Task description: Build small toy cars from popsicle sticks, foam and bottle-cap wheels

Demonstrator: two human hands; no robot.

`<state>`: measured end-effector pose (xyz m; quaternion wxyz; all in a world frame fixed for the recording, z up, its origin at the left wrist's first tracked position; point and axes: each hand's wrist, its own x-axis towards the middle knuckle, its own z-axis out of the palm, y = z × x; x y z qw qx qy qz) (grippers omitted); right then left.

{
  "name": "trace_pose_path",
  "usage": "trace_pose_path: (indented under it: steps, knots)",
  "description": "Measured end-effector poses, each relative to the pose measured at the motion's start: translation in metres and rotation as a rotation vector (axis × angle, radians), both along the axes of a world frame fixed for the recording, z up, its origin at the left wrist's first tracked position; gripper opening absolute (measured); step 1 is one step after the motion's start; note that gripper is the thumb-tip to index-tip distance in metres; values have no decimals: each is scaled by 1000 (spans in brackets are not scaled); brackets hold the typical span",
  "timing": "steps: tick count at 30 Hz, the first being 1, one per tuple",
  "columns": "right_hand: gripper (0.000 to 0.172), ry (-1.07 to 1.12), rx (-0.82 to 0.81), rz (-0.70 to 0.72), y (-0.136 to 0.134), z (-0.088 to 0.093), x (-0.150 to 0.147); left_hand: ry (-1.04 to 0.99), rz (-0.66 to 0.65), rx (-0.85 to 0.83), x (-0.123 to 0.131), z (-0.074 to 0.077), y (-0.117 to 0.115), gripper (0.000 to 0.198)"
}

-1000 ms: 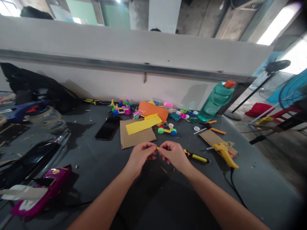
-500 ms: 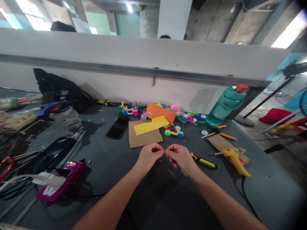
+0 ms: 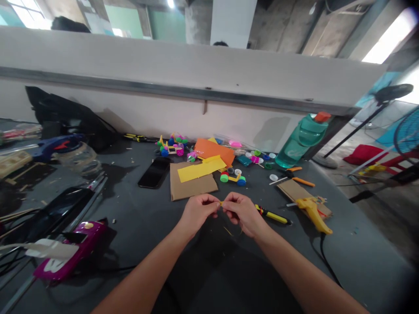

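My left hand [image 3: 200,213] and my right hand [image 3: 240,211] meet fingertip to fingertip above the dark table. Between their pinched fingers sits a small yellow piece [image 3: 221,203], mostly hidden, perhaps paper. Just beyond them lies a sheet of cardboard [image 3: 193,190] with a yellow paper strip [image 3: 196,171] on it. A small wheeled model [image 3: 233,178] made with coloured caps stands past my right hand. Beside that hand is a yellow and black utility knife [image 3: 275,216]. Thin yellow scraps [image 3: 228,231] lie on the table below my hands.
At right are a yellow glue gun [image 3: 312,211] by a cardboard piece, orange-handled scissors [image 3: 303,181] and a teal bottle [image 3: 301,141]. A black phone [image 3: 154,172] lies left of the cardboard. A purple power strip [image 3: 72,253] with cords is at near left. A low partition [image 3: 147,61] stands behind.
The view has shifted slightly, so the table things appear further left and a little higher. My hands stay together, pinching the yellow piece.
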<state>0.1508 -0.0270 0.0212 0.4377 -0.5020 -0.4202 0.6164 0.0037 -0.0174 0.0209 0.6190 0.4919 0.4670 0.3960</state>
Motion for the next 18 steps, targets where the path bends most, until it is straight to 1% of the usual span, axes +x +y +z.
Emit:
trace_pose_path:
  steps: [3,7,9,11,13,15,18]
  knots:
    - [15,18,33,17,1,1,1,9,6,10,-1,1,1,10]
    - [14,34,52,94,2,1,2,-51,5,-19,-3,1,2,11]
    - [18,-34,110,89,2,-1,3,-87,15,-47,-4,0,3,11]
    - [20,-199,284,26,0,-3,4,-114,33,-75,-4,-1,3,11]
    - [19,-403,521,-36,-1,-4,5,-133,45,-92,-4,-2,4,11]
    - [15,-565,721,-43,-2,-4,7,-146,40,-99,-4,-1,4,9]
    - [14,-692,904,-14,-3,-3,10,-156,30,-109,-4,0,3,6]
